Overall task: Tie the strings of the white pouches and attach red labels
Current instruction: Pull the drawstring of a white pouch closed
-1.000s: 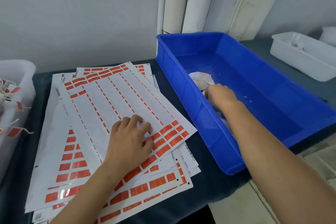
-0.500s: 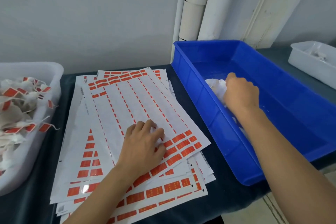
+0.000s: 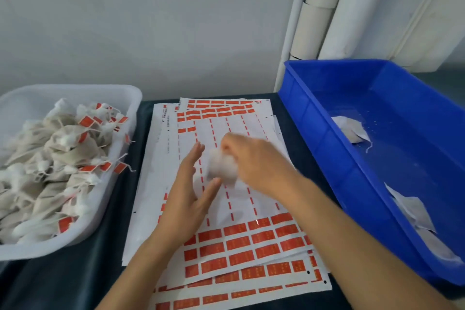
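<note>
My right hand (image 3: 254, 161) grips a white pouch (image 3: 222, 166), blurred by motion, above the stack of red label sheets (image 3: 241, 236). My left hand (image 3: 188, 191) is raised beside it with straight fingers and its palm toward the pouch; whether it touches the pouch I cannot tell. The blue bin (image 3: 314, 118) on the right holds loose white pouches, one at its far side (image 3: 351, 128) and more at its near corner (image 3: 417, 214).
A white tub (image 3: 113, 93) at the left is piled with tied pouches carrying red labels (image 3: 63, 158). Everything stands on a dark cloth-covered table (image 3: 75, 279). White pipes (image 3: 317, 7) run up the wall behind the blue bin.
My right hand has lifted a pouch out of the blue bin and carried it left over the label sheets. My left hand has risen off the sheets and opened beside the pouch.
</note>
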